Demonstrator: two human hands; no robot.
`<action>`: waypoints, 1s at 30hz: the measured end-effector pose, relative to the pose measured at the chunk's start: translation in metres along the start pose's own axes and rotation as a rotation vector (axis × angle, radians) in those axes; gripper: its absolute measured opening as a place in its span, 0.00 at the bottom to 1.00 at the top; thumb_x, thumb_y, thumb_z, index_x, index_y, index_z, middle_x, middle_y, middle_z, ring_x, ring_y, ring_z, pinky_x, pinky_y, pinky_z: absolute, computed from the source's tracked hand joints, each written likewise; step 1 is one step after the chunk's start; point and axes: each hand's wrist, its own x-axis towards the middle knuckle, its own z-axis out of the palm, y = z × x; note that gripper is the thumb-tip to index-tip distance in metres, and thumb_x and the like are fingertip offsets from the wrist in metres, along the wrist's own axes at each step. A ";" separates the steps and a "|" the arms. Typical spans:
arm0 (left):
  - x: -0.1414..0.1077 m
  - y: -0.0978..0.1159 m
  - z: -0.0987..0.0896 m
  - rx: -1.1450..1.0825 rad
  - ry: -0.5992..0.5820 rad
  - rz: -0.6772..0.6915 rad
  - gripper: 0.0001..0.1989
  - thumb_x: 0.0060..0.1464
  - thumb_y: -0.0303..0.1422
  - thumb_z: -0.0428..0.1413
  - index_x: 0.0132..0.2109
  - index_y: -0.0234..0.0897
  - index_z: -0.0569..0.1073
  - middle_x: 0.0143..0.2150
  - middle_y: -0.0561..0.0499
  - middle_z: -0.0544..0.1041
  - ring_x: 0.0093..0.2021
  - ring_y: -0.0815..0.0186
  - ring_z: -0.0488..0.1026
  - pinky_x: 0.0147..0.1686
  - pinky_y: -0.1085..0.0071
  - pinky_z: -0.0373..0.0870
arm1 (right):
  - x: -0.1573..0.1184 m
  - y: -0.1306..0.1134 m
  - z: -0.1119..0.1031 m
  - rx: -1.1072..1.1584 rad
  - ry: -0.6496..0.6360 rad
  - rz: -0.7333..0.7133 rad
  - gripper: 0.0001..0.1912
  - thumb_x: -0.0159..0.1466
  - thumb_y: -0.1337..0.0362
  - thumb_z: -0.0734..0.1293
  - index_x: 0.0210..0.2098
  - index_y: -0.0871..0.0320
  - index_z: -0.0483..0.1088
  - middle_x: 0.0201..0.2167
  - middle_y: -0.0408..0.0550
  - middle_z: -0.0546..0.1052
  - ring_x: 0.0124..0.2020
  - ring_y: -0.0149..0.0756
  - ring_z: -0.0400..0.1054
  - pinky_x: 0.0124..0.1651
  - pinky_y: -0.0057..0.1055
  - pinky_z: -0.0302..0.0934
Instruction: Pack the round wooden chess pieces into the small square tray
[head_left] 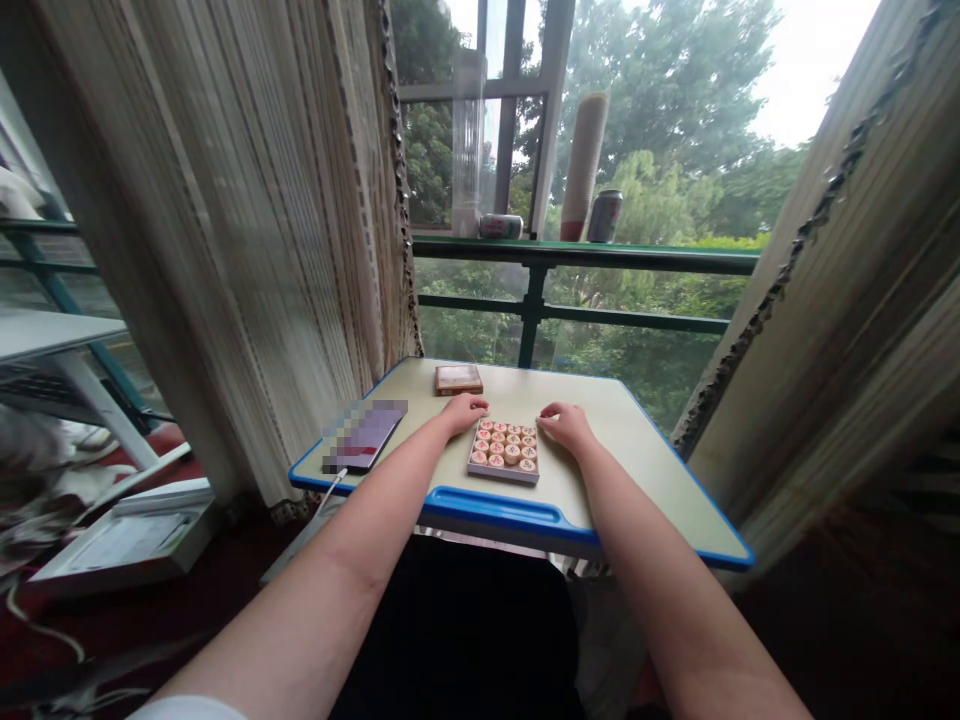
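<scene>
A shallow box (pixel 503 477) sits on the table before me, filled with rows of round wooden Chinese chess pieces (pixel 496 447). Some pieces carry red characters, others dark ones. By the box's far left corner is my left hand (pixel 463 411), its fingers loosely bent. My right hand (pixel 565 423) is at the far right corner, thumb and fingers slightly apart. Neither hand visibly holds anything, though I cannot tell whether the fingertips touch the box. Farther back lies a flat brown box or lid (pixel 458 378) with a pale picture on top.
The small cream table (pixel 637 480) has a blue edge and a front groove. A partly blurred tablet-like device (pixel 367 440) with a white cable lies on its left. Cans (pixel 604 216) and stacked cups (pixel 585 165) stand by the window rail (pixel 645 257). Curtains (pixel 247 220) hang both sides.
</scene>
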 end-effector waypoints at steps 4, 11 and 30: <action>-0.003 0.002 -0.001 -0.022 -0.035 -0.011 0.10 0.45 0.27 0.58 0.38 0.33 0.79 0.42 0.45 0.79 0.44 0.62 0.74 0.47 0.71 0.67 | 0.001 0.001 0.001 0.018 -0.021 0.010 0.13 0.56 0.59 0.66 0.37 0.57 0.76 0.38 0.47 0.78 0.47 0.42 0.63 0.51 0.31 0.54; -0.005 -0.003 -0.006 0.032 0.063 -0.075 0.11 0.48 0.26 0.56 0.41 0.33 0.78 0.44 0.44 0.78 0.46 0.62 0.73 0.50 0.69 0.66 | -0.003 0.003 -0.002 0.027 -0.044 -0.008 0.13 0.57 0.59 0.66 0.37 0.58 0.78 0.37 0.50 0.79 0.49 0.43 0.61 0.52 0.31 0.54; -0.062 0.010 -0.007 0.102 0.287 -0.125 0.19 0.53 0.25 0.46 0.50 0.30 0.73 0.53 0.41 0.73 0.55 0.61 0.68 0.55 0.68 0.61 | -0.061 -0.025 -0.032 -0.053 0.017 0.176 0.14 0.57 0.64 0.64 0.41 0.59 0.74 0.38 0.54 0.77 0.39 0.40 0.71 0.41 0.31 0.61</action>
